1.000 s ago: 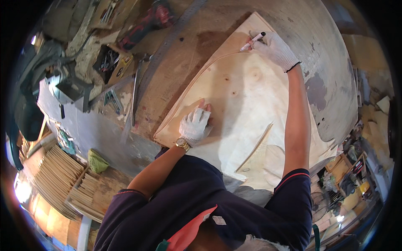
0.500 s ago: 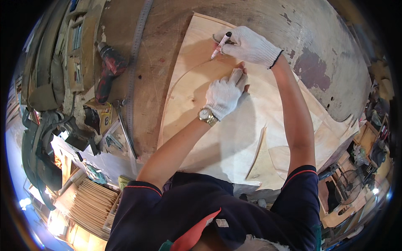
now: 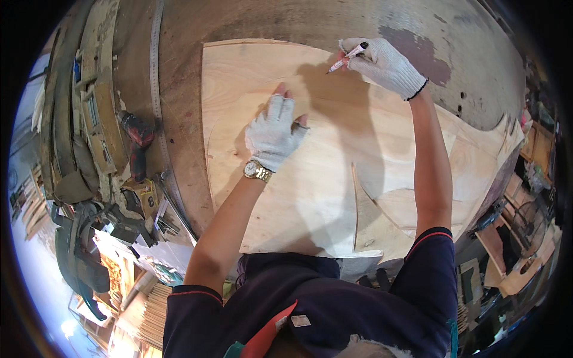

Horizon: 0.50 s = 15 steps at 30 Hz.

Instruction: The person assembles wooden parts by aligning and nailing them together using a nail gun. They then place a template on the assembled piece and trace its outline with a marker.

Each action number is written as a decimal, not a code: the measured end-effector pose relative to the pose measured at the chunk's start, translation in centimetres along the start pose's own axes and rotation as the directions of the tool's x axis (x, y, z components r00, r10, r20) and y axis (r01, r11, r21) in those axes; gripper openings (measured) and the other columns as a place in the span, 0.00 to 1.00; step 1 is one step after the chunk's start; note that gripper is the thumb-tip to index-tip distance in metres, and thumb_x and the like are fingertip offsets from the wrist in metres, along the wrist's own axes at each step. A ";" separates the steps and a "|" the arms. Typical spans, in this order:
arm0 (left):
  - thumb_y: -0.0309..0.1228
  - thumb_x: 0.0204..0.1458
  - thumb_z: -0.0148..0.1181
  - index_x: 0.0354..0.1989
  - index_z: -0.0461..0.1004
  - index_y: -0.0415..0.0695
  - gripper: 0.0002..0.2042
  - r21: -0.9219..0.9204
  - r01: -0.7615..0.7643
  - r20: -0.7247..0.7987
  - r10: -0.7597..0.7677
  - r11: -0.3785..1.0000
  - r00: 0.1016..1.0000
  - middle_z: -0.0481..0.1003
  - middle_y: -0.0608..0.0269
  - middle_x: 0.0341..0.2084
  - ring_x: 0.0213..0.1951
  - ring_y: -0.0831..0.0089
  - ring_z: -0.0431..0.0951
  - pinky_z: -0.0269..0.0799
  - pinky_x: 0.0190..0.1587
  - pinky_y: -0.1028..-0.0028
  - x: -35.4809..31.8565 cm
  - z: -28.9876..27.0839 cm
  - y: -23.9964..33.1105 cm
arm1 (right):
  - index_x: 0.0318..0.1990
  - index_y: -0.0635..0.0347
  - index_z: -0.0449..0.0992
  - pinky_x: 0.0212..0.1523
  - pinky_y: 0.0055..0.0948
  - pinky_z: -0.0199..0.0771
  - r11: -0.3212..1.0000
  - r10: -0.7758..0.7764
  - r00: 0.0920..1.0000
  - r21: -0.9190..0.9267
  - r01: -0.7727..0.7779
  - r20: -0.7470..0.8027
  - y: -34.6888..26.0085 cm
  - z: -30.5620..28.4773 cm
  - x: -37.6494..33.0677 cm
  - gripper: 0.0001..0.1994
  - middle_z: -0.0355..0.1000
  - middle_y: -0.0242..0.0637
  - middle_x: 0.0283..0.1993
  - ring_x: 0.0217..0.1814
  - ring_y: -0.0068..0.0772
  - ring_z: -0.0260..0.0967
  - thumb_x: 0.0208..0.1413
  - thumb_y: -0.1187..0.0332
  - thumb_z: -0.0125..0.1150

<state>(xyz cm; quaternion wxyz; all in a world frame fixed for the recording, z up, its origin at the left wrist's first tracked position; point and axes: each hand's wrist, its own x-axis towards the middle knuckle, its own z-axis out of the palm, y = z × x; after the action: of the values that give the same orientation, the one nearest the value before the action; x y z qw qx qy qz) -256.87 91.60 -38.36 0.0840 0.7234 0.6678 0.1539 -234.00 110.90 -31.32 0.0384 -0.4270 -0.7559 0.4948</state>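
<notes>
Bench edge: as I scan from nine o'clock, a red-and-black power drill (image 3: pixel 136 138) lies beside a long steel ruler (image 3: pixel 156 89).
Left hand (image 3: pixel 273 132): gloved, spread flat, gripping nothing, pressing the pale curved plywood sheet (image 3: pixel 334 167) at centre.
Right hand (image 3: pixel 385 64): at one o'clock, gloved, pinching a black-capped marker pen (image 3: pixel 347 58), tip meeting the sheet.

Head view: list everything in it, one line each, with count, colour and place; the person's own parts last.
Plywood sheet: one, pale tan, flat on the workbench, under both hands.
Curved plywood offcut: one, pale tan, lying on the sheet near the body.
Workbench: one, worn brown-grey, under the sheet.
Metal ruler: one, grey, along the bench left of the sheet.
Power drill: one, red and black, left of the ruler.
Marker: one, white with black cap, in the right hand.
Wristwatch: one, gold, on the left wrist.
Left hand: white glove, pressed flat on the sheet.
Right hand: white glove, gripping the marker at the sheet's far edge.
</notes>
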 end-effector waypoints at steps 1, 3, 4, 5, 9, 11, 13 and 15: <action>0.44 0.52 0.67 0.57 0.78 0.44 0.26 0.012 -0.002 0.000 0.002 1.000 1.000 0.73 0.59 0.63 0.43 0.57 0.83 0.82 0.40 0.64 0.0 0.0 0.0 | 0.44 0.63 0.82 0.46 0.28 0.73 1.000 0.022 1.000 0.001 -0.022 -0.020 0.5 -0.6 -1.0 0.12 0.80 0.38 0.40 0.38 0.31 0.71 0.62 0.64 0.61; 0.44 0.52 0.67 0.57 0.77 0.44 0.26 0.023 0.000 0.003 -0.001 1.000 1.000 0.73 0.59 0.63 0.46 0.57 0.83 0.82 0.41 0.65 0.0 0.0 0.1 | 0.44 0.64 0.82 0.46 0.28 0.73 0.993 0.115 0.992 -0.002 -0.115 -0.052 1.6 -1.5 -3.4 0.12 0.80 0.38 0.42 0.39 0.31 0.72 0.62 0.63 0.62; 0.43 0.53 0.67 0.57 0.77 0.44 0.25 0.024 0.003 0.000 -0.003 1.000 1.000 0.73 0.60 0.64 0.48 0.58 0.82 0.82 0.42 0.65 0.0 0.0 0.1 | 0.43 0.64 0.81 0.47 0.28 0.73 0.995 0.103 0.991 0.011 -0.102 -0.082 2.3 -1.9 -4.3 0.12 0.80 0.38 0.43 0.39 0.30 0.72 0.62 0.63 0.62; 0.43 0.53 0.67 0.57 0.77 0.44 0.25 0.020 0.014 0.002 -0.015 1.000 1.000 0.73 0.60 0.64 0.50 0.58 0.82 0.82 0.43 0.65 0.0 0.1 0.1 | 0.42 0.65 0.81 0.47 0.28 0.73 0.996 0.091 0.990 0.024 -0.089 -0.110 3.1 -2.2 -5.2 0.13 0.81 0.38 0.43 0.40 0.30 0.72 0.62 0.63 0.63; 0.42 0.55 0.66 0.57 0.77 0.45 0.23 0.018 0.029 -0.030 -0.029 0.999 0.999 0.72 0.62 0.65 0.54 0.59 0.81 0.82 0.45 0.64 -0.2 0.4 0.2 | 0.39 0.66 0.80 0.48 0.28 0.72 0.998 0.050 0.943 0.047 -0.037 -0.328 7.0 -3.0 -9.6 0.13 0.80 0.36 0.42 0.39 0.28 0.71 0.61 0.62 0.64; 0.44 0.55 0.64 0.56 0.78 0.47 0.23 0.019 0.001 -0.090 0.001 1.000 0.996 0.72 0.63 0.65 0.50 0.59 0.82 0.82 0.44 0.63 -0.1 0.8 0.1 | 0.48 0.69 0.78 0.53 0.26 0.72 0.997 0.073 0.960 0.055 -0.060 -0.269 9.0 -4.2 -11.7 0.14 0.81 0.35 0.46 0.46 0.25 0.74 0.63 0.65 0.59; 0.43 0.56 0.63 0.58 0.77 0.47 0.23 0.052 -0.009 -0.081 0.013 0.999 0.997 0.71 0.63 0.66 0.53 0.59 0.81 0.81 0.46 0.63 -0.2 0.8 0.0 | 0.52 0.71 0.77 0.56 0.26 0.72 0.996 0.093 0.967 0.037 -0.087 -0.235 10.8 -5.4 -13.3 0.15 0.81 0.35 0.47 0.50 0.23 0.75 0.65 0.67 0.57; 0.43 0.58 0.62 0.60 0.75 0.47 0.24 0.065 -0.008 -0.059 0.011 0.998 0.998 0.70 0.63 0.67 0.56 0.59 0.80 0.81 0.49 0.63 -0.1 0.7 0.0 | 0.52 0.70 0.77 0.55 0.26 0.72 0.987 0.151 0.960 -0.008 -0.158 -0.234 12.3 -6.1 -15.2 0.15 0.81 0.35 0.46 0.49 0.24 0.75 0.65 0.68 0.57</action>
<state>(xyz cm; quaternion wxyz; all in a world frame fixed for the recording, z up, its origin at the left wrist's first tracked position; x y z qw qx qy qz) -256.69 91.54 -39.03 0.0399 0.7241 0.6712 0.1537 -214.00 106.69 -32.32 0.0821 -0.5401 -0.7171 0.4328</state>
